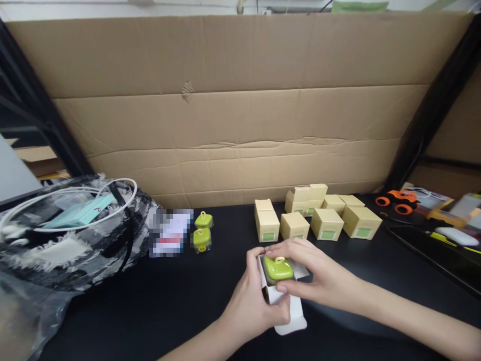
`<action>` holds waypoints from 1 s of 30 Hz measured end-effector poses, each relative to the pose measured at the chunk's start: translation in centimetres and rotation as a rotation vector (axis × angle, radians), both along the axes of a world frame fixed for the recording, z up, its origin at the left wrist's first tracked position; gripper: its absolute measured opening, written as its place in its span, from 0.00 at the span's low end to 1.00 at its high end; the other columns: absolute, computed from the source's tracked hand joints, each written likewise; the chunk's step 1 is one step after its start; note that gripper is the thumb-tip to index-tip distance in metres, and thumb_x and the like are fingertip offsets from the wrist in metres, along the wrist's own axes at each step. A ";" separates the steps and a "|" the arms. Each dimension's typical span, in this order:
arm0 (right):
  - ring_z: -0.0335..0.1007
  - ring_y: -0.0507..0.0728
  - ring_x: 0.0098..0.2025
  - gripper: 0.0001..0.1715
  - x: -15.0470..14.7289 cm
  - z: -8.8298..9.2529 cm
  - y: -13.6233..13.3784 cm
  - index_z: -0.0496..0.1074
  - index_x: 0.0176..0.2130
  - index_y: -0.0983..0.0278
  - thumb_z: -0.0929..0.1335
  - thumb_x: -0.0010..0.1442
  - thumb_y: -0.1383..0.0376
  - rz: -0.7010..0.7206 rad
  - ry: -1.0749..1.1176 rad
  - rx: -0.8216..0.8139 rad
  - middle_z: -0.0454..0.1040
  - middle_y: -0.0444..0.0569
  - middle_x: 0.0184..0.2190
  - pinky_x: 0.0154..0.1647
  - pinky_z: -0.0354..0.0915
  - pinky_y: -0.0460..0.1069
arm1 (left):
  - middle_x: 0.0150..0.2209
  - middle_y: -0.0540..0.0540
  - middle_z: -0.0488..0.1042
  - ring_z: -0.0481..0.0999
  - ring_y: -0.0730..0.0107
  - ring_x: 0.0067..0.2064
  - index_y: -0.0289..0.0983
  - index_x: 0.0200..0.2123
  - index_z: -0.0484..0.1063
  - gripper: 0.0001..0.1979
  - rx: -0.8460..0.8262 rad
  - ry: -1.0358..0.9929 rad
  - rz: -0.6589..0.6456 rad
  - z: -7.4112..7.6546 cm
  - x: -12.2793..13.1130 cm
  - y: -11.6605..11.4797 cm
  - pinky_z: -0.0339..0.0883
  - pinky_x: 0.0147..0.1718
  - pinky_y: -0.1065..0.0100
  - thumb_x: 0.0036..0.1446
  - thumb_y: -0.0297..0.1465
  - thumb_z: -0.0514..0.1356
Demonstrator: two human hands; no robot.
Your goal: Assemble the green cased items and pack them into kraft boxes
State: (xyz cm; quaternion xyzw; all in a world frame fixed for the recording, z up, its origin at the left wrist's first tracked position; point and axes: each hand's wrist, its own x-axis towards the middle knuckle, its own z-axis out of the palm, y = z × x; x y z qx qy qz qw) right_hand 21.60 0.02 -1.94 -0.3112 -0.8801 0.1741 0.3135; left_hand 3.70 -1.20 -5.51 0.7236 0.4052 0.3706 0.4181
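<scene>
My left hand (257,301) is wrapped round a small open box (291,313), whose white inner flaps spread out toward me and to the right. A green-lidded container (278,269) with a pale yellow loop on top sits at the mouth of this box. My right hand (310,265) grips the container from the right, thumb at its near side and fingers at its far side. How deep the container is in the box is partly hidden by my fingers.
Several tan boxes (326,224) stand behind my hands. Two similar green-lidded containers (203,236) are at the left, beside a blurred paper (175,233). A fuzzy grey bag (75,245) lies far left. An orange toy car (402,202) and a black panel (432,250) are right.
</scene>
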 end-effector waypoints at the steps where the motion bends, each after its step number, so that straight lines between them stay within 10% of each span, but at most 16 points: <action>1: 0.63 0.58 0.51 0.20 -0.1 0.0 0.0 0.66 0.48 0.61 0.70 0.56 0.63 0.007 -0.010 -0.001 0.71 0.50 0.46 0.52 0.62 0.54 | 0.51 0.41 0.65 0.69 0.57 0.51 0.41 0.49 0.47 0.31 -0.002 0.008 0.006 0.1 0.1 0.0 0.62 0.50 0.56 0.44 0.24 0.59; 13: 0.65 0.57 0.49 0.10 3.2 1.5 0.4 0.68 0.45 0.60 0.64 0.62 0.62 -0.195 0.054 0.171 0.67 0.51 0.43 0.49 0.64 0.53 | 0.39 0.48 0.70 0.72 0.60 0.41 0.41 0.43 0.55 0.22 -0.057 0.018 0.080 1.1 0.1 -0.2 0.66 0.40 0.60 0.45 0.27 0.60; 21: 0.69 0.61 0.45 0.15 16.8 -1.9 0.1 0.68 0.39 0.62 0.61 0.58 0.56 -0.982 -0.058 0.525 0.71 0.54 0.40 0.48 0.64 0.54 | 0.34 0.52 0.72 0.73 0.63 0.35 0.43 0.43 0.55 0.21 -0.133 -0.026 0.121 1.2 0.6 -0.6 0.65 0.37 0.62 0.45 0.27 0.58; 26: 0.74 0.71 0.27 0.20 25.1 -4.4 -0.8 0.65 0.37 0.63 0.58 0.51 0.54 -1.241 -0.205 0.388 0.75 0.57 0.25 0.29 0.66 0.60 | 0.35 0.51 0.71 0.73 0.63 0.37 0.42 0.43 0.56 0.20 -0.098 0.001 0.102 1.0 0.3 -0.4 0.65 0.38 0.62 0.45 0.28 0.58; 30: 0.75 0.70 0.32 0.21 27.1 -5.5 -1.4 0.63 0.41 0.62 0.57 0.52 0.53 -1.304 -0.246 0.285 0.78 0.55 0.27 0.31 0.67 0.59 | 0.35 0.51 0.71 0.73 0.62 0.37 0.43 0.43 0.55 0.20 -0.099 -0.003 0.109 0.8 0.3 -0.3 0.65 0.39 0.60 0.46 0.29 0.58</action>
